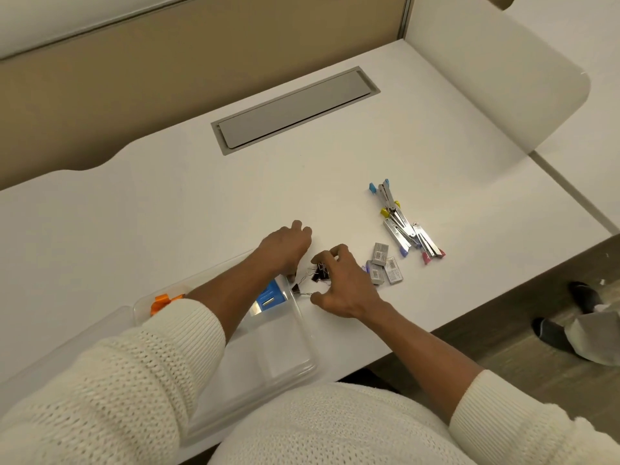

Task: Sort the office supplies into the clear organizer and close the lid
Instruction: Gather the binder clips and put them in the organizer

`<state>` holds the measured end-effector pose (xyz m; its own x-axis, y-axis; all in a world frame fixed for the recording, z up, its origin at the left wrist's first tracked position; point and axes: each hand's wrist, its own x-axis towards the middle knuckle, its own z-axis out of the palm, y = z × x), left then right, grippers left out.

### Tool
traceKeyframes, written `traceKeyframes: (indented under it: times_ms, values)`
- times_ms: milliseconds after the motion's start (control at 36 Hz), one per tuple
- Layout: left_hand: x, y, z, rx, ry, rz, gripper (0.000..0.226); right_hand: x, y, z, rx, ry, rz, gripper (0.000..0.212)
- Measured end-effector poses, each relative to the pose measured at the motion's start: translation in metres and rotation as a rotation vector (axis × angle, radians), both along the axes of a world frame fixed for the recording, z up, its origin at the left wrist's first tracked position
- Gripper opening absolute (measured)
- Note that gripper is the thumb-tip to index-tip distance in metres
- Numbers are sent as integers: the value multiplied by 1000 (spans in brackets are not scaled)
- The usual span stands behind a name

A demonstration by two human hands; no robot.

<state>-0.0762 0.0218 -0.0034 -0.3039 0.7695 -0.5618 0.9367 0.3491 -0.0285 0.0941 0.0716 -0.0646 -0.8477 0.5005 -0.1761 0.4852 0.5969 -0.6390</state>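
A clear organizer (285, 350) sits open at the desk's near edge, under my left forearm. It holds a blue item (268, 297) and an orange item (161, 302). Just past its far right corner lies a small heap of black binder clips (317, 273). My right hand (342, 283) curls over the heap and pinches clips. My left hand (285, 246) rests beside the heap, fingers curled down on the desk; whether it holds a clip is hidden. Grey staple boxes (384, 266) and several metal staplers (406, 223) lie to the right.
A grey cable hatch (295, 109) is set into the white desk (167, 213) further back. A beige partition (134, 78) runs behind it and a white divider (503, 78) stands at the right. Feet in dark socks (583, 297) show on the floor, right.
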Motion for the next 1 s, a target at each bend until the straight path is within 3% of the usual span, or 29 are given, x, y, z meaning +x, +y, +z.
traceKeyframes:
  times_ms: [111,278,389,583,1000]
  values:
    - [1,2,-2,8,-8,-3,89,-5,-9,-1,157,-33,105,80]
    - [-6,3,0,9,-80,-35,70,-15,-21,-9,333,-35,143,58]
    - [-13,4,-1,8,-154,-20,43,-17,-28,-10,361,55,156,39]
    - [-23,3,-6,50,-177,-25,24,-12,-20,-19,376,106,83,20]
    - [-34,1,-13,108,-216,124,20,-11,11,-15,397,13,-152,17]
